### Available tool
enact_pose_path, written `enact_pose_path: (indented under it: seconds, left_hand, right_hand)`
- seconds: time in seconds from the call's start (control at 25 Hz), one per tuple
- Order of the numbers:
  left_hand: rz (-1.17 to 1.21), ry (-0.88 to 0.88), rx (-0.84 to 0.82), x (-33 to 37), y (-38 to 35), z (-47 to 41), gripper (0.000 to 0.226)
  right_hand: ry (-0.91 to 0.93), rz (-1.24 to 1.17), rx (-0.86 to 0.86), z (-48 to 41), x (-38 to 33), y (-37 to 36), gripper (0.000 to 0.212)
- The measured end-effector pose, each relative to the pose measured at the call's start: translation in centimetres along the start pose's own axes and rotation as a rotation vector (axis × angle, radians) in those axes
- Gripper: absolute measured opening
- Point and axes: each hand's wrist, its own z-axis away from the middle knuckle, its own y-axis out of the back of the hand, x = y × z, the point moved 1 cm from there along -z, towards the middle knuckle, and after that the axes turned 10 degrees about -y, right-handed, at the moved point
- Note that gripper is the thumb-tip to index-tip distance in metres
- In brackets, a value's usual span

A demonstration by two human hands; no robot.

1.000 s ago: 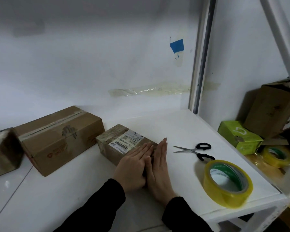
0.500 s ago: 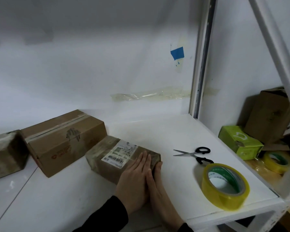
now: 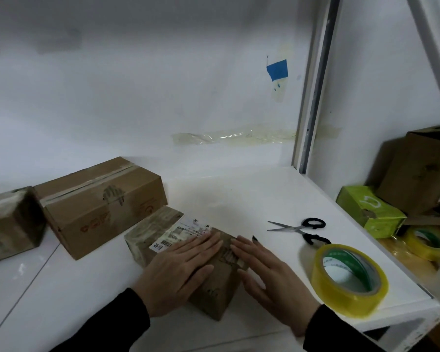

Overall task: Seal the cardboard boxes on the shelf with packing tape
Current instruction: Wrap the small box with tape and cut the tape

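Low in the centre of the frame, the left hand [image 3: 178,270] and right hand [image 3: 269,278] press flat, fingers straight, on the small cardboard box [image 3: 188,252] on the white shelf [image 3: 239,199]; the yellow tape roll [image 3: 348,278] sits lower right.

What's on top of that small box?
The left hand covers part of a white label; the right hand rests on the right edge of the box. Anything under them is hidden.
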Motion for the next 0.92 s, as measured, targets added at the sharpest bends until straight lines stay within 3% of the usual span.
enact_pose_path:
  seconds: [0.28, 0.64, 0.92]
  left_hand:
    - [-0.043, -0.031, 0.029, 0.0, -0.2, -0.3, 0.051]
    - [-0.075, 0.032, 0.128, 1.3, -0.7, -1.4, 0.063]
    - [-0.06, 0.073, 0.103, 1.0, -1.1, -1.5, 0.065]
  right_hand:
    - [0.055, 0.042, 0.098, -0.1, 0.2, -1.2, 0.046]
    - [0.112, 0.049, -0.085, -0.3, 0.3, 0.5, 0.046]
    - [0.046, 0.021, -0.018, 0.0, 0.5, -0.9, 0.044]
